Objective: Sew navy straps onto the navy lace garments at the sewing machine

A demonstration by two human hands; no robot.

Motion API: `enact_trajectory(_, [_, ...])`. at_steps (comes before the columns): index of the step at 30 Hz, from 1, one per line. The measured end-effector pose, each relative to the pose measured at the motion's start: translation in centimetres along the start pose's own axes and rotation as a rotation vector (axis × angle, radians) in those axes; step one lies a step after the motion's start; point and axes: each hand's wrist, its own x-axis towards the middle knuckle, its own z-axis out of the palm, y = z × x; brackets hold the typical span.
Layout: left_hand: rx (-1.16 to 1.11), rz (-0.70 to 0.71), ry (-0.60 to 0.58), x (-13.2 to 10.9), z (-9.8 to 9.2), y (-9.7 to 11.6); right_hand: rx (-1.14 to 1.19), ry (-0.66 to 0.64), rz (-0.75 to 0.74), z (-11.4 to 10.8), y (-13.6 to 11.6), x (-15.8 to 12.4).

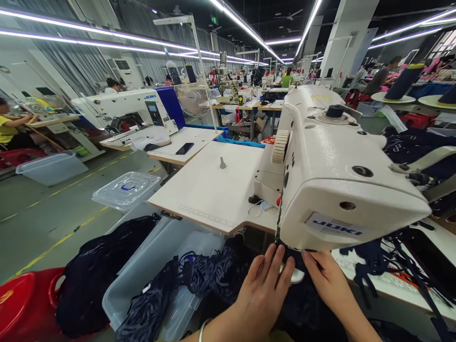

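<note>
A white JUKI sewing machine (331, 166) stands on a pale work table (213, 185), its head close in front of me. Dark navy fabric (302, 299) lies under the machine head. My left hand (265, 282) rests flat on that fabric with fingers stretched toward the needle area. My right hand (326, 278) lies beside it on the fabric, fingers extended under the machine head. The needle and presser foot are hidden by the head.
Clear plastic bins (149, 266) at lower left hold dark straps and fabric; a lid (126, 189) lies on the floor. A red stool (24, 299) sits at the bottom left. More navy pieces (416, 147) pile at right. Other people work at machines behind.
</note>
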Motion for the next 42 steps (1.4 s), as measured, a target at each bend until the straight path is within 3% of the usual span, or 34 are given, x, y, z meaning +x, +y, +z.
enact_trajectory(20, [-0.075,-0.065,0.001,0.0,0.1,-0.1,-0.007,0.016,0.053,0.7,0.6,-0.4])
enact_trajectory(28, [-0.089,-0.084,0.067,0.5,0.0,-0.1,0.045,0.025,0.032,0.7,0.3,-0.3])
enact_trajectory(35, [-0.075,-0.075,0.06,0.4,0.2,0.0,0.146,0.121,0.115,1.0,0.7,-1.3])
enact_trajectory(38, [-0.066,-0.072,0.072,0.5,0.3,0.1,0.181,0.055,0.154,1.4,2.4,-2.3])
enact_trajectory(42, [-0.083,-0.064,0.082,0.9,0.3,0.0,0.028,-0.165,0.091,1.9,6.0,-4.0])
